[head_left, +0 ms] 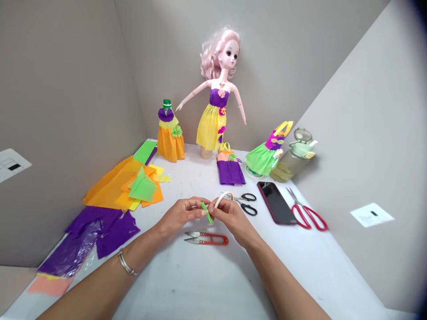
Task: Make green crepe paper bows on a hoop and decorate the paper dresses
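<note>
Left hand (182,212) nearly closed, thumb and fingertips pinching a green paper strip (207,212); right hand (231,218) also nearly closed, holding a thin white curved band (221,199), with the strip's end meeting the band between both hands, just above a white table (187,275). Directly below the hands, red-handled thread snips (213,239), untouched. Just beyond the right hand, black-handled scissors (247,204), then a dark smartphone (276,202) and larger red-handled scissors (308,215). To the left, well apart from the hands, loose sheets of purple crepe paper (103,231) and orange crepe paper (116,186). Farther ahead, a pink-haired doll (218,84) in a yellow and purple paper dress, upright on a stand, between 2 smaller paper dresses. A metal bangle (126,263) on the left wrist.
</note>
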A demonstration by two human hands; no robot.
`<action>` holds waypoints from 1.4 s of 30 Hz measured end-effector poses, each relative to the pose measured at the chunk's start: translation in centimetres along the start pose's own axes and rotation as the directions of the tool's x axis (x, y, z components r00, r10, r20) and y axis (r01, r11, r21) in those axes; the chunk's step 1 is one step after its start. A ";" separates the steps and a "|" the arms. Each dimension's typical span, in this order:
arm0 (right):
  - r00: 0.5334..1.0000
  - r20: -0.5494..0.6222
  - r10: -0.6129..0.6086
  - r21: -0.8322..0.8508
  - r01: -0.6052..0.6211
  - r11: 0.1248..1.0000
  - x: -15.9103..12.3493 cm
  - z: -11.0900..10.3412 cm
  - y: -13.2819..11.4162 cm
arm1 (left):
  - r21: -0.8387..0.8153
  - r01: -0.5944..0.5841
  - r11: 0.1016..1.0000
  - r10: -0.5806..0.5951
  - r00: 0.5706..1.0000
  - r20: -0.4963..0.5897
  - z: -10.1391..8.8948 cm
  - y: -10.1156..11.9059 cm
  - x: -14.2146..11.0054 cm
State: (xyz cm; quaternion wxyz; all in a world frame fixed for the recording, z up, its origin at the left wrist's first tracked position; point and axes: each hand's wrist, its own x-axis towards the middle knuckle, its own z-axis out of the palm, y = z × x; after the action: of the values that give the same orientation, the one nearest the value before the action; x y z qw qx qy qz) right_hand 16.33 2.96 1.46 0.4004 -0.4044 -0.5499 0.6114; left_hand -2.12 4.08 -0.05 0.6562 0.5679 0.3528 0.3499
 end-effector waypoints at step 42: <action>0.936 0.255 0.244 -0.950 0.289 -0.116 -4.8 1.5 0.2 | -0.419 0.019 0.908 -0.094 0.983 -0.159 -1.3 0.8 0.1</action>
State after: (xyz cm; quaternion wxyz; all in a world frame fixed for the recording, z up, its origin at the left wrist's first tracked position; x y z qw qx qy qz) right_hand 16.63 -2.00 1.66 -0.1328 -0.4391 -0.8874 0.0459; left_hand -3.28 4.88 0.64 0.7384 0.3717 0.3428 0.4462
